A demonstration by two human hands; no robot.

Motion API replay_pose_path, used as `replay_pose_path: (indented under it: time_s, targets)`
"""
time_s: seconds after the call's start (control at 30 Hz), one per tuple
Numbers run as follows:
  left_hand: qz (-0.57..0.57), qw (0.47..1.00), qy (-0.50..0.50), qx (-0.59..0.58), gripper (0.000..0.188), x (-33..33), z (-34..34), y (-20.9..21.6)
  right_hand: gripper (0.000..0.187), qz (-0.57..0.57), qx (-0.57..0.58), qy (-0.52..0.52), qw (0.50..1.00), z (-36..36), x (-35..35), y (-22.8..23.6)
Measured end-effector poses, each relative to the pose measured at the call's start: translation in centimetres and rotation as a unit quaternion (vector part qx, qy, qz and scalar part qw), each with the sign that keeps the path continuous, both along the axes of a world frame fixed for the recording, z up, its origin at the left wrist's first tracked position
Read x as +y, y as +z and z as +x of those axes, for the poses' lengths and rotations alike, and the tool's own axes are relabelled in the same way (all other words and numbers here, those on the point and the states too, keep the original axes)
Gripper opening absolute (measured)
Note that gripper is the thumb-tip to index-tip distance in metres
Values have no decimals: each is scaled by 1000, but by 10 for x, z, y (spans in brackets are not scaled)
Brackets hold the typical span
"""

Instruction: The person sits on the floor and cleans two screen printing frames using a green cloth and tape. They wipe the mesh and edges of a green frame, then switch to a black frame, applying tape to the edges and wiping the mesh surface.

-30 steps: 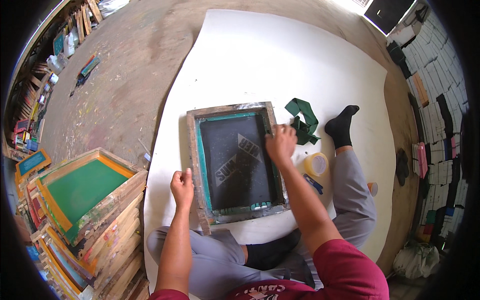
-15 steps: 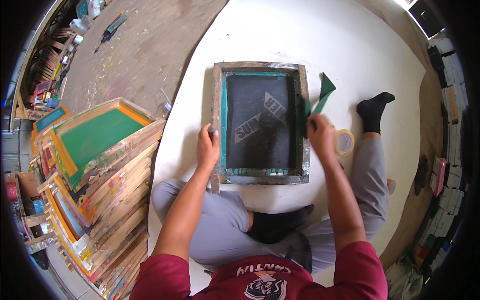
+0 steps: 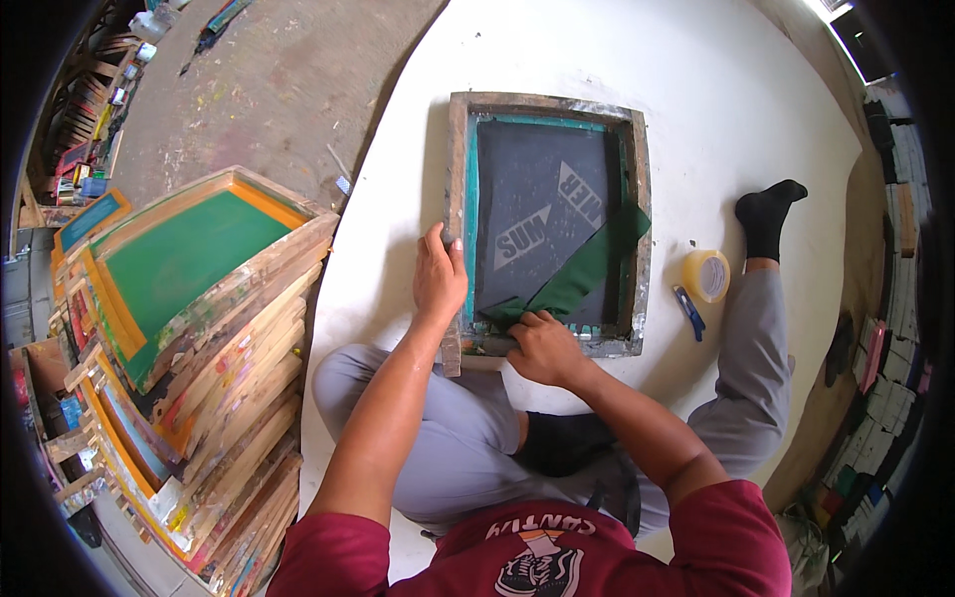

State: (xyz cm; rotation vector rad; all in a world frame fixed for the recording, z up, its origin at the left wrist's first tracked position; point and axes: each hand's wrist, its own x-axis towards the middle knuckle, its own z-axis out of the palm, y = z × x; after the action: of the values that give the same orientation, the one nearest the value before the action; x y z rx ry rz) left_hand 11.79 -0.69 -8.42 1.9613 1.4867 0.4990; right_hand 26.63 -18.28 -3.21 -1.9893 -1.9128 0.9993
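A wooden screen-printing frame (image 3: 459, 149) lies on the white sheet before me, its dark mesh (image 3: 512, 164) bearing paler lettered shapes. My left hand (image 3: 440, 274) is wrapped round the frame's left side bar, thumb on top. Across the lower right of the mesh stretches a dark green cloth (image 3: 572, 279), running from the right bar down to the bottom left corner. My right hand (image 3: 544, 348) grips the cloth's lower end near the bottom bar, with its fingers curled. Part of the mesh is hidden under the cloth.
Right of the frame, a roll of clear yellowish tape (image 3: 706, 276) and a blue cutter knife (image 3: 688, 312) lie on the white sheet (image 3: 736, 109). A tall stack of wooden screen frames (image 3: 239, 328) stands to the left. My socked foot (image 3: 766, 219) rests at the right.
My right hand has moved left from outside the frame to its bottom bar, bringing the green cloth over the mesh. The cutter now shows beside the tape. My left hand keeps its hold.
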Motion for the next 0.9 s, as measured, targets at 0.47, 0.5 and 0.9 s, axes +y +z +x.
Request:
replay_pose_path:
  time_s: [0.47,0.5,0.9]
  targets:
    - [-47,999,-12,23,49,2,4,15,77,-132,238,-56,961,-38,42,-7]
    - [-53,998,-13,26,49,2,6,17,78,-125,212,-47,968,-36,38,-10]
    - [8,1000,-11,27,44,2,6,-2,79,-66,104,-15,992,-7,16,21]
